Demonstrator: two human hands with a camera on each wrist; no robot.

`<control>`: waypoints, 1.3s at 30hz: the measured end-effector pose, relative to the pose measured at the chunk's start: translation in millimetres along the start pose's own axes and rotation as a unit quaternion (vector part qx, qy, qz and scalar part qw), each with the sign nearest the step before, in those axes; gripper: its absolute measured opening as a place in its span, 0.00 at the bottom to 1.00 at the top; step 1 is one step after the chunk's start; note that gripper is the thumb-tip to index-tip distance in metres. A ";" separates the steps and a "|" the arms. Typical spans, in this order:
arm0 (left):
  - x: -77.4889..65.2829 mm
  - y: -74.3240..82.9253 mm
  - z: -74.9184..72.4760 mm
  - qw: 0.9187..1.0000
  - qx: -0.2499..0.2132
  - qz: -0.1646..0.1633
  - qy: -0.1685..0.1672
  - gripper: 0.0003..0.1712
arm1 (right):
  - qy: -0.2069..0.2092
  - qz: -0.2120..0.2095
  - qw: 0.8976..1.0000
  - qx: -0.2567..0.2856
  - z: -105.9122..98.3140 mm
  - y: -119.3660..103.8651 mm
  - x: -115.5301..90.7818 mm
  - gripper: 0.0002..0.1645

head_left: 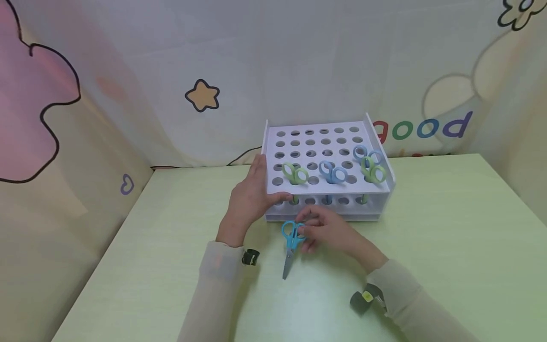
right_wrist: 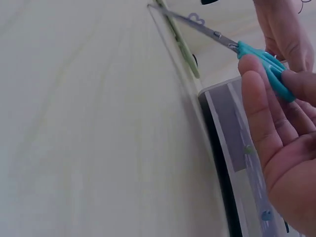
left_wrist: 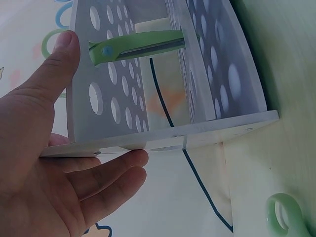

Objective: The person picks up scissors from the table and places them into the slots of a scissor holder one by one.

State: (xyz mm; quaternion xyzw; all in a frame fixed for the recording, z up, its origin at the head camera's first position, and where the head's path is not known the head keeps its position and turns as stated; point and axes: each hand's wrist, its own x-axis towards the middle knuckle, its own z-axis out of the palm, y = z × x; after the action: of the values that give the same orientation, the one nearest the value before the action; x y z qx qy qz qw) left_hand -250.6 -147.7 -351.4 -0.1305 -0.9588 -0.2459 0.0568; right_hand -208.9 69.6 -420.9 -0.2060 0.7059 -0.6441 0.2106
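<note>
My right hand (head_left: 325, 230) pinches blue-handled scissors (head_left: 292, 237) by one handle loop, between thumb and fingers. Their blades (right_wrist: 202, 27) point down and towards me, in front of a white rack (head_left: 299, 188) with rows of round holes. At the rack's left front corner, my left hand (head_left: 249, 197) grips it, thumb over the front edge and fingers along the outer side wall. Several scissors stand in the holes, handles up: green scissors (head_left: 295, 174) nearest the left hand, blue scissors (head_left: 332, 173) in the middle, green scissors (head_left: 373, 171) and blue scissors (head_left: 361, 152) at right.
A light green loop (left_wrist: 284, 215) shows on the table beside the rack, only partly in view. The pale green table (head_left: 171, 247) extends to both sides of the rack. Behind stands a printed curtain (head_left: 299, 61), with a dark cable (head_left: 243, 155) running along its foot.
</note>
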 end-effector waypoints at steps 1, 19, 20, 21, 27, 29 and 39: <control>0.1 0.2 0.4 1.000 -0.001 0.000 -0.001 0.70 | 0.001 -0.002 1.000 0.005 -0.3 -1.4 -1.0 0.15; -0.9 2.7 -0.1 1.000 -0.008 -0.007 -0.006 0.70 | -0.003 -0.136 0.986 0.099 4.5 -33.7 -17.4 0.02; -0.8 2.5 -0.1 1.000 -0.008 -0.008 -0.007 0.70 | 0.001 -0.142 0.984 0.104 4.9 -35.2 -17.8 0.02; -0.7 2.5 -0.2 1.000 -0.008 -0.009 -0.008 0.70 | 0.005 -0.149 0.983 0.108 5.3 -36.8 -18.1 0.02; -0.3 1.8 -1.3 1.000 -0.002 -0.012 -0.006 0.70 | 0.030 -0.163 0.980 0.114 6.4 -44.8 -19.0 0.04; -0.2 1.5 -1.4 1.000 -0.004 -0.013 -0.004 0.70 | 0.037 -0.166 0.979 0.113 6.2 -47.2 -19.7 0.04; 0.8 2.3 0.8 1.000 0.004 -0.020 -0.013 0.70 | 0.095 -0.222 0.967 0.076 -2.4 -66.4 -29.3 0.06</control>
State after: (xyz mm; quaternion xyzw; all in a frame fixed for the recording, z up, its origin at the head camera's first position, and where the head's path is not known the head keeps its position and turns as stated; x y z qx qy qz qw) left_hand -250.8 -145.2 -350.9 -0.1140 -0.9630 -0.2410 0.0399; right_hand -184.7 82.3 -353.6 -0.2794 0.6082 -0.7430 0.0093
